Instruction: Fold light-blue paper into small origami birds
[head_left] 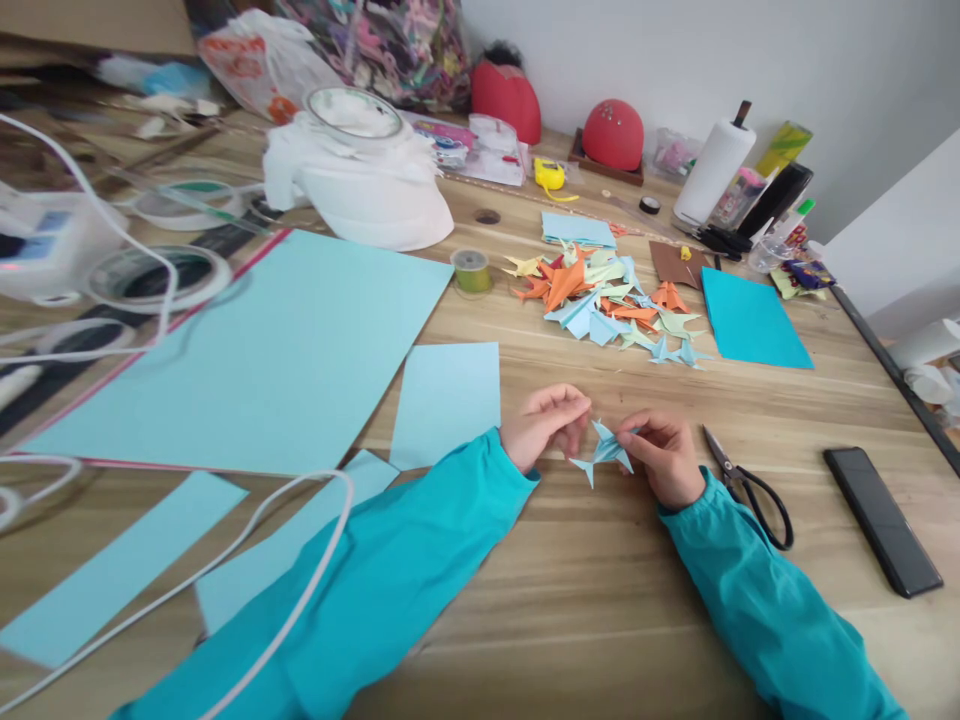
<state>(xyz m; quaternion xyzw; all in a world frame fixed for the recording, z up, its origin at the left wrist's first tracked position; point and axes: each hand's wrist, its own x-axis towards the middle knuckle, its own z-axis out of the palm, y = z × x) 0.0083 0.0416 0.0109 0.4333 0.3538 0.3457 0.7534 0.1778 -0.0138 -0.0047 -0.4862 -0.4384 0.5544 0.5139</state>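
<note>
A small light-blue origami figure (606,450), shaped like an airplane with pointed wings and a forked tail, is held above the table. My right hand (664,455) pinches it by its right side between thumb and fingers. Just left of the figure, my left hand (546,425) has thumb and forefinger pressed together; whether anything is between them cannot be made out. Beyond both hands lies a pile of folded paper figures (577,290) in orange, blue, pale green and yellow. Black-handled scissors (750,490) rest beside my right wrist.
Light-blue sheets (285,350) and a paper square (450,400) lie at left, near paper strips (124,570). A white cable (255,540) crosses over my left sleeve. A spool (472,271), a bright blue paper stack (757,318) and a phone (881,520) are also on the table.
</note>
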